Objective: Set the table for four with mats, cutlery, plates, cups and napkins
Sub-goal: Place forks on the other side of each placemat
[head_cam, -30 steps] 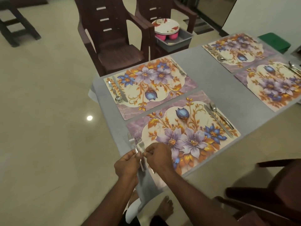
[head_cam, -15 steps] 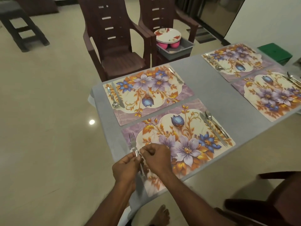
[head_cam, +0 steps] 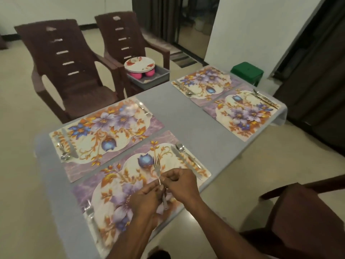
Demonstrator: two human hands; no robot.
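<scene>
Low in the frame's centre, the left hand (head_cam: 144, 198) and right hand (head_cam: 180, 181) meet over the nearest floral placemat (head_cam: 119, 187), both pinching a fork (head_cam: 158, 170) whose tines point up-frame. A second fork (head_cam: 91, 214) lies at that mat's lower left edge; a knife (head_cam: 183, 163) and spoon (head_cam: 182, 149) lie along its right edge. Three more placemats with cutlery cover the grey table (head_cam: 186, 118). In the upper centre, a grey tray (head_cam: 149, 79) on a brown plastic chair (head_cam: 128, 43) holds pink cups (head_cam: 141, 74) under floral plates (head_cam: 139, 63). A green stool (head_cam: 246, 71) stands at the upper right.
</scene>
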